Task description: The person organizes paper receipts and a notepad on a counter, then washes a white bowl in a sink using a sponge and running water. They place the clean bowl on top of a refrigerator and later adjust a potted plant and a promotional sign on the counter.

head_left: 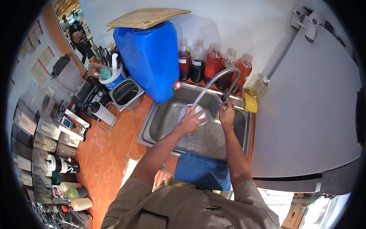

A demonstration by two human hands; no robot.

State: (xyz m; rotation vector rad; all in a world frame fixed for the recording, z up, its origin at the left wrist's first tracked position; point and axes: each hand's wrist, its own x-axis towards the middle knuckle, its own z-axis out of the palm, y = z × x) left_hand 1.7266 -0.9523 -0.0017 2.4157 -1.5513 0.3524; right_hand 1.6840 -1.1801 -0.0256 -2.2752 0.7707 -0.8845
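In the stainless steel sink [206, 142], my left hand [189, 121] is wrapped over a round white container [201, 115]. The hand covers much of it, so whether it is a bowl or a cup is unclear. The curved faucet [233, 70] arches over the sink, its spout end just above that container. Under the base of the faucet, my right hand [227, 114] has its fingers closed at the faucet handle [225, 98]. Over the sink's front edge hangs a blue cloth [202, 169], below both forearms.
Behind the sink stand several bottles of red and dark liquid [213, 65]. A blue jerrycan [146, 57] bears a wooden board [148, 17]. A yellow sponge [250, 103] lies at the right rim, beside a grey refrigerator [309, 110]. Bins and bottles line the wooden counter [103, 152].
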